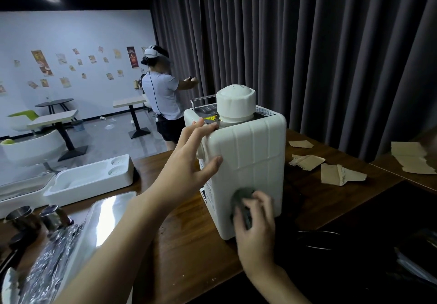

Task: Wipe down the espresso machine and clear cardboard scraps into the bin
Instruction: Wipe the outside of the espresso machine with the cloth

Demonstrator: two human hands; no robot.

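Observation:
The white espresso machine (250, 152) stands upright on the brown wooden counter (189, 244), with a round white cap on top. My left hand (191, 161) lies spread against its upper left corner, fingers apart, bracing it. My right hand (256, 218) presses a dark grey cloth (243, 200) against the low part of the machine's near side. Several torn cardboard scraps (335, 173) lie on the counter to the right of the machine, and a larger scrap (411, 159) sits at the far right.
A white moulded tray (94, 178) and a shiny metal tray (104, 218) sit at the left, with metal cups (35, 216) and crumpled foil (52, 256). A dark bin bag (378, 244) opens at lower right. A person with a headset (163, 97) stands behind the counter by dark curtains.

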